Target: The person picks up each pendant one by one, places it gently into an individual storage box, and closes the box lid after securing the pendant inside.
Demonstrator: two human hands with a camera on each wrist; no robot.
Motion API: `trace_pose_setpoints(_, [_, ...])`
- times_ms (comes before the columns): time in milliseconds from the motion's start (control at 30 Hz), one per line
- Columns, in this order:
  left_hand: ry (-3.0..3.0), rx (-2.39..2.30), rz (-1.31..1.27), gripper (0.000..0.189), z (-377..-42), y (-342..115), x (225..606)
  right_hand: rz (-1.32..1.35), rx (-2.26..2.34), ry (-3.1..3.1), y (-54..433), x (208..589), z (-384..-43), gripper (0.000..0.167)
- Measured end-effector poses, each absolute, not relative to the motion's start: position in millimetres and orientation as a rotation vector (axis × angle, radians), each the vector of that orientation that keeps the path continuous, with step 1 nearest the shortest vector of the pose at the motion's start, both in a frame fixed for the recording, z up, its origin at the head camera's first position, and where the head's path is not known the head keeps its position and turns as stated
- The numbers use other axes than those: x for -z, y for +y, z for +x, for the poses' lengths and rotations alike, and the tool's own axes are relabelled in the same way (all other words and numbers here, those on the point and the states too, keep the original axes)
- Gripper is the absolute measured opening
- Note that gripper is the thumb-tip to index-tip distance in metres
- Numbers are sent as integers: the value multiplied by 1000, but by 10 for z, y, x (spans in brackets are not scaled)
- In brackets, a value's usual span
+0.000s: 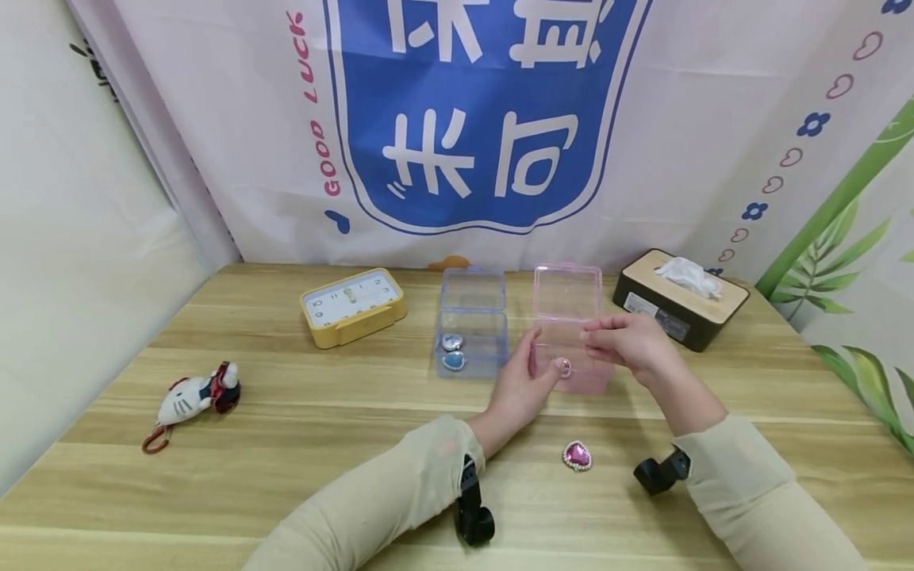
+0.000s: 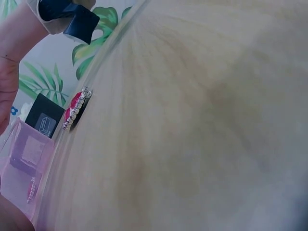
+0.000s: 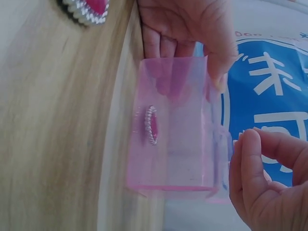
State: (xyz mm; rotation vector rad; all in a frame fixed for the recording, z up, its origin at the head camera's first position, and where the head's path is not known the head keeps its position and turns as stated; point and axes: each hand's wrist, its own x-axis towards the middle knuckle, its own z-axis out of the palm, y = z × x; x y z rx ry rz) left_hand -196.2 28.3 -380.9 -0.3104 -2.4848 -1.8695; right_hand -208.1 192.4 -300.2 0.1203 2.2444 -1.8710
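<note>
Gripping: left hand [image 1: 520,387] on translucent pink box [image 1: 589,383] (lid [image 1: 569,292] up) | right hand [image 1: 634,344]: pinched together

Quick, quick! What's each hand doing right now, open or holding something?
Left hand: closed, gripping the side of the pink box.
Right hand: fingertips together; can't tell whether anything is pinched.

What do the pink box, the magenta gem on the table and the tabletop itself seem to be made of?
Pink box: probably hard plastic, glossy and see-through; a jewel inside shows through its wall.
Magenta gem: shiny, perhaps acrylic or glass, with a pale beaded rim of unclear material.
Tabletop: smooth-looking wood or wood-look laminate, judging by its grain streaks.
</note>
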Motion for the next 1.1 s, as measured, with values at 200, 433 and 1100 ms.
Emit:
trace_pose_setpoints(200, [-2500,1856,-299,63,-1960,289,3813,69,1878,2261,1946,2947,-1998,26])
trace_pose_setpoints(433, [-2500,1849,-304,62,-1961,297,3818,37,1890,2243,1994,2927,-1900,16])
trace_pose_setpoints(1100, [-2489,1874,-316,63,-1960,287,3818,-224,1526,2368,2075,3069,-1592,45])
